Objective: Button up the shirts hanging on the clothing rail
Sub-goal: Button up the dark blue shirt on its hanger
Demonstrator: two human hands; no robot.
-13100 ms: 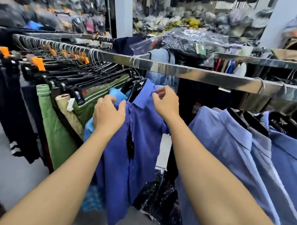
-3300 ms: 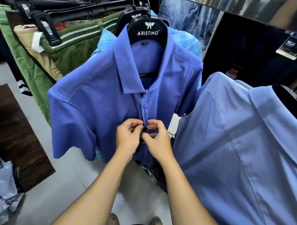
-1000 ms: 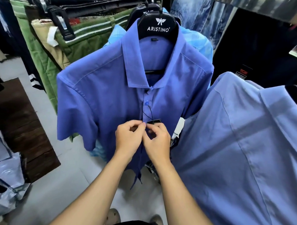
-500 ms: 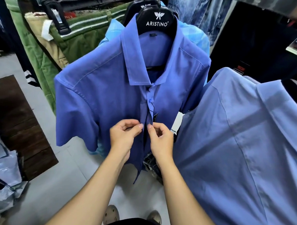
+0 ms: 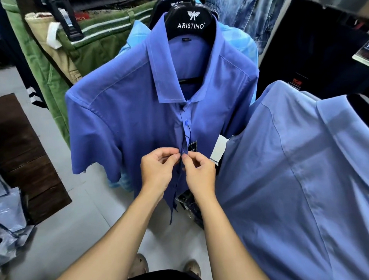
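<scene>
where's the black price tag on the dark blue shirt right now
In the head view the black tag hangs at the dark blue shirt placket, centre frame, just above the right hand and below the fastened button.

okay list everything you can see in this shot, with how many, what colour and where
blue shirt: 1, blue, centre, on hanger
hanger: 1, black, white lettering, top centre
button: 1, blue, fastened, below the collar
tag: 1, black, on a string at the placket
pale shirt: 1, lighter blue, right
trousers: several, green and tan, upper left
jeans: washed blue, top right
floor: grey, below
left hand: pinches the placket
right hand: pinches the placket opposite
</scene>
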